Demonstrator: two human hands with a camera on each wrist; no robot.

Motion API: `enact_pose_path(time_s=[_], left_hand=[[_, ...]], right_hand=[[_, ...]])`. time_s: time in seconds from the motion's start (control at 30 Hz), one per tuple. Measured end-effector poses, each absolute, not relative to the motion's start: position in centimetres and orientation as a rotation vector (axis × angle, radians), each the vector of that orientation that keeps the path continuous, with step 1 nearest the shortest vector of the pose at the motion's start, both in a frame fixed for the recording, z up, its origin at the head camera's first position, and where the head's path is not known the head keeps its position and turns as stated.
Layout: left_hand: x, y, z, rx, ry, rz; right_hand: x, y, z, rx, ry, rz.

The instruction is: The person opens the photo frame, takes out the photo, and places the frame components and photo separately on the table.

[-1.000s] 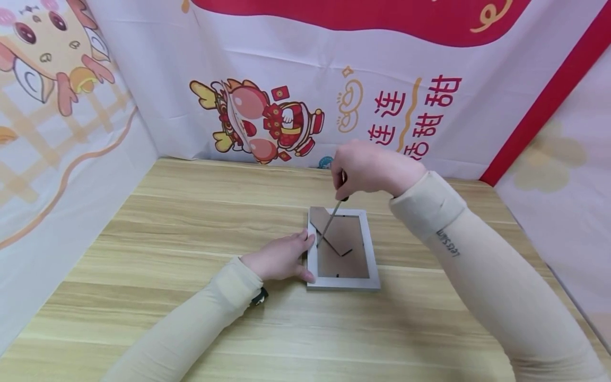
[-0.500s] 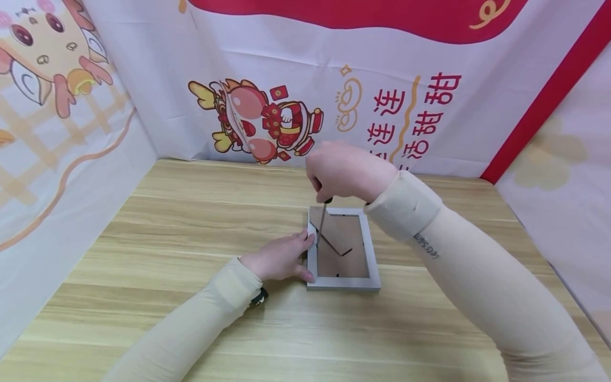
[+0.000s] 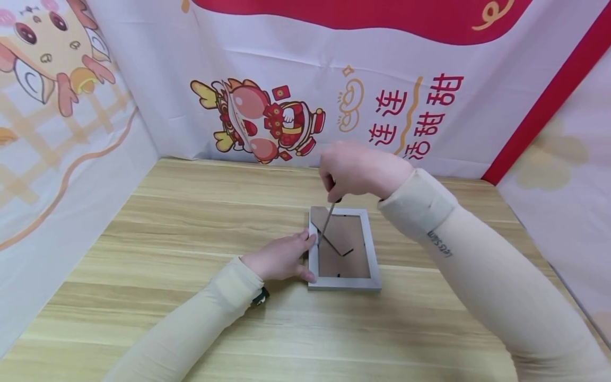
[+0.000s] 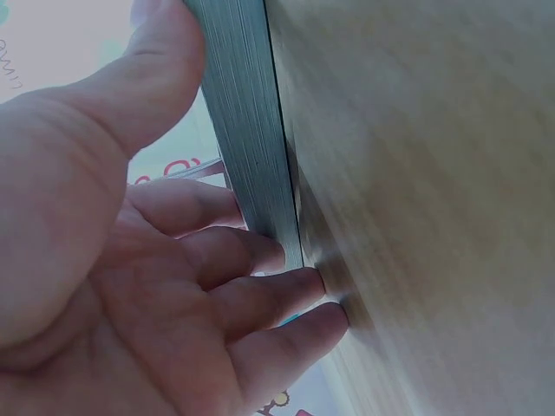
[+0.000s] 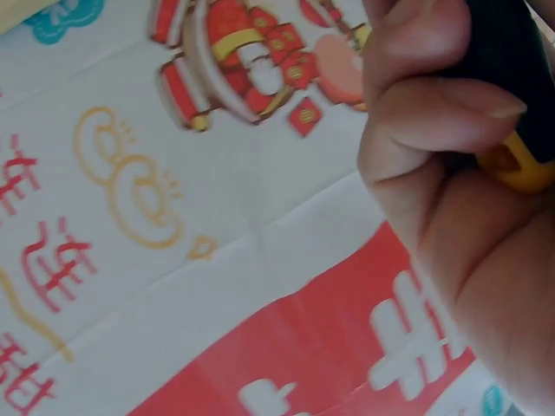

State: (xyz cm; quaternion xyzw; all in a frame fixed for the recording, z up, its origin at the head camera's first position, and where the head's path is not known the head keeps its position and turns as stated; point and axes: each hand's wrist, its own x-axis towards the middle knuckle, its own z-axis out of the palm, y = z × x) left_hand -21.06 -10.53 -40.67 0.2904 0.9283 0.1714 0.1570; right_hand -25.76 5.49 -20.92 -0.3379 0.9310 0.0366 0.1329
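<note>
A picture frame [image 3: 373, 249] with silver-white rails lies on the table, its brown backing board [image 3: 348, 233] facing up. My left hand [image 3: 279, 258] rests against its left side, thumb near the front corner. In the left wrist view the fingers [image 4: 260, 303] reach past the frame's grey edge [image 4: 251, 113] and touch the table. Above the frame, my right hand [image 3: 363, 168] grips a screwdriver [image 3: 326, 225]. Its slanted shaft ends by the left inner edge of the frame, near my left fingertips. The right wrist view shows curled fingers around the black and yellow handle [image 5: 512, 52].
A brown stand leg [image 3: 321, 216] lies across the frame's upper left corner. Small dark tabs [image 3: 339, 275] sit along the inner edges. Behind the wood-grain table [image 3: 200, 223] hangs a white printed cloth [image 3: 286, 53], with more cloth at both sides.
My right hand has swung left, then partway back right, tilting the screwdriver while its tip stays by the left inner edge. My left hand and the picture frame have stayed put.
</note>
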Motion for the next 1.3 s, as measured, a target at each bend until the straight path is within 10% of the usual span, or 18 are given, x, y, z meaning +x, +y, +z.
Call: enact_pose_path(time_s=[1.3], left_hand=[[-21.0,-10.4,-40.5,0.816,2.669,0.47]], right_hand=[[-26.6,8.7,-21.4,-0.984,2.712,0.009]])
